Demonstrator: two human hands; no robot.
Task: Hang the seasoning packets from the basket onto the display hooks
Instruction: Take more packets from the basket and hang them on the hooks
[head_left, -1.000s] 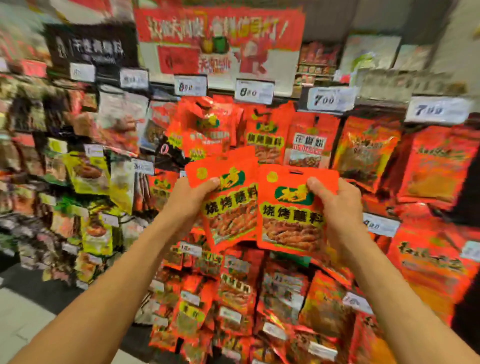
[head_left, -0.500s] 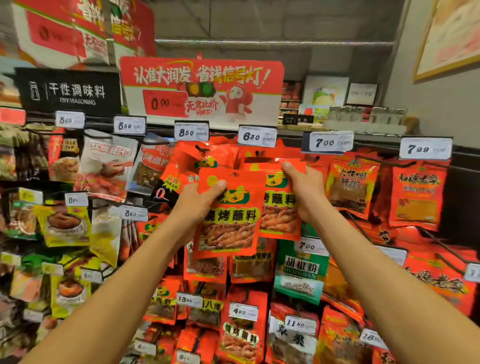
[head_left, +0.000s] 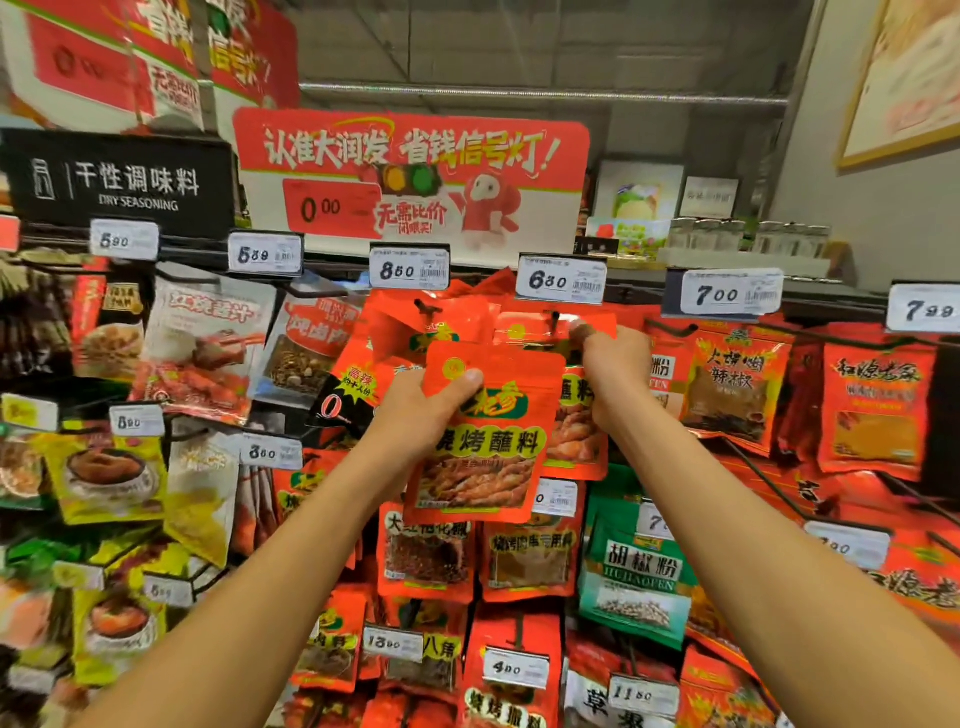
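Up at the hook (head_left: 555, 317) under the 6.80 tag (head_left: 562, 279), the right hand (head_left: 613, 369) now pinches 1 red packet (head_left: 574, 415), lifted from chest height 1 second ago, so hanging is close. The left hand (head_left: 423, 410) grips another packet (head_left: 483, 441). No basket shows.

Black sign (head_left: 117, 182) reads "DRY SEASONING"; tag (head_left: 562, 279) "6.80".

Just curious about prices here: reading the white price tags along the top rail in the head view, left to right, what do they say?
5.90 tag → 5.89 tag → 8.60 tag → 6.80 tag → 7.00 tag → 7.99 tag; small digits are slightly blurred.
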